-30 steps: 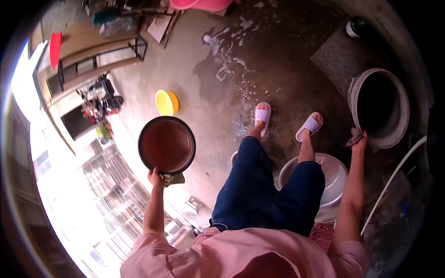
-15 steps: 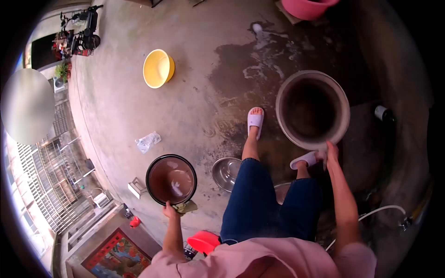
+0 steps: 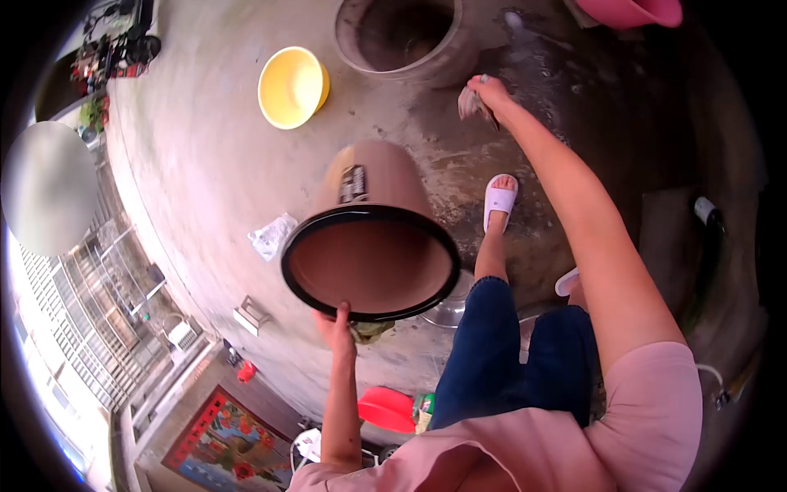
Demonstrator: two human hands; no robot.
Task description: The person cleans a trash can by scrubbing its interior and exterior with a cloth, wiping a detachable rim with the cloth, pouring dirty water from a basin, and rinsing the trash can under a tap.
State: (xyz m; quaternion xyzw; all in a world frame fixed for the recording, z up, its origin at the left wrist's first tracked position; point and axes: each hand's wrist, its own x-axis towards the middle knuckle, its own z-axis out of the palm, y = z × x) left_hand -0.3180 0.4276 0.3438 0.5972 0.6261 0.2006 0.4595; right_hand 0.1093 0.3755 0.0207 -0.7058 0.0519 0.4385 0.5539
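My left hand grips the black rim of a brown bucket. The bucket is lifted and tipped, its mouth facing me and its labelled side showing. A greenish cloth hangs under the rim beside that hand. My right hand is stretched far forward, closed on a greyish, crumpled rag. Just beyond it stands a large round tub with a dark inside, cut off by the top edge. The right hand appears apart from the tub.
A yellow basin stands left of the tub. A steel bowl is partly hidden behind the bucket. On the floor lie a clear plastic bag and a dark bottle. A pink basin sits at the top right, by wet, foamy concrete.
The brown bucket has been raised and tipped toward me. The large tub has shifted forward and left, away from my feet. My right hand has left its rim and reaches forward.
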